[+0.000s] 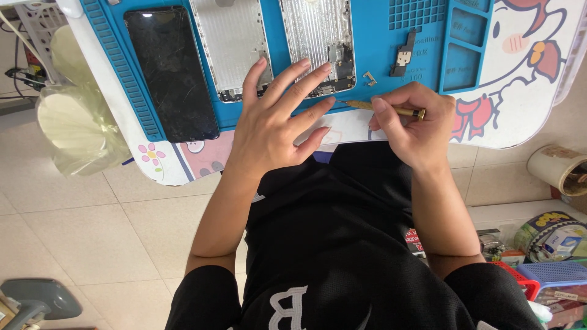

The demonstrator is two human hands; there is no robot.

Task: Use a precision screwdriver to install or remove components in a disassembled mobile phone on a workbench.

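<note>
Screwdriver [386,109], brass-coloured, lies pinched in the right hand [416,125], whose grip is closed around it, long axis pointing left toward the opened phone chassis [319,46]. The left hand [275,119] rests spread and empty, fingertips touching that chassis, just left of the tip.

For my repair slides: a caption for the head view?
Left hand steadies opened phone; right hand holds gold screwdriver.

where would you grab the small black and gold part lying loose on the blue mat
Take the small black and gold part by its two long edges, coming straight down from above. It lies flat, narrow and elongated, with bare blue mat on both sides, so a fingertip pinch across its width fits.
</note>
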